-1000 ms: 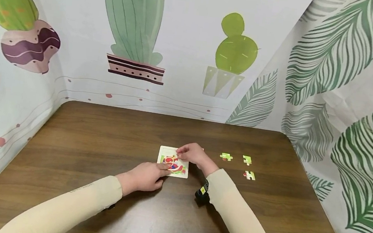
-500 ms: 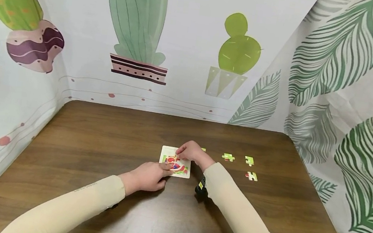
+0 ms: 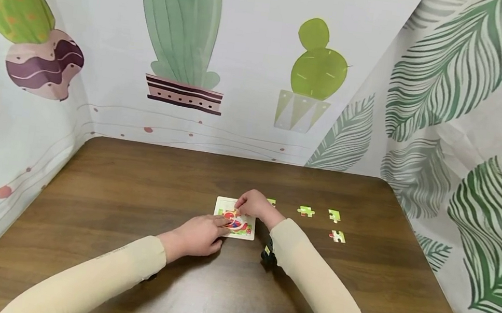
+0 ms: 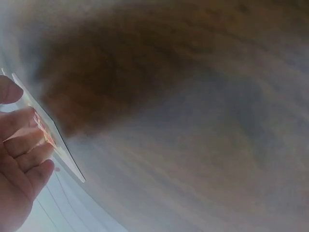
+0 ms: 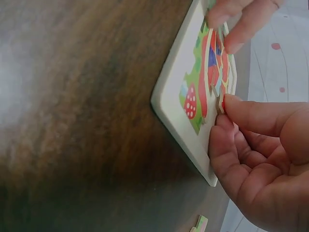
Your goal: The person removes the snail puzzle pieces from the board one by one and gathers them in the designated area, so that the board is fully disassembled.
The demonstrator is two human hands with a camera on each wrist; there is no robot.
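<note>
A pale-framed puzzle board (image 3: 222, 201) lies flat on the table, partly filled with a red, blue and green picture. On its near left side rests my left hand (image 3: 198, 234), fingers extended over the placed pieces. At the top of the picture, my right hand (image 5: 263, 150) pinches a small jigsaw piece (image 5: 221, 103) between thumb and fingers, its edge showing red. The piece is tilted and close to the board; whether it touches is hard to tell. In the left wrist view, the left fingers (image 4: 29, 150) lie across the board.
Loose green jigsaw pieces lie right of the board: one (image 3: 306, 212), another (image 3: 334, 216) farther right, and one with red (image 3: 337, 236) nearer me. A further piece (image 3: 272, 201) is partly hidden behind the right hand. The brown table (image 3: 136, 174) meets patterned walls.
My right hand has shifted slightly left over the board, still pinching the piece, uncovering more of the loose piece behind it. The left hand stays on the board.
</note>
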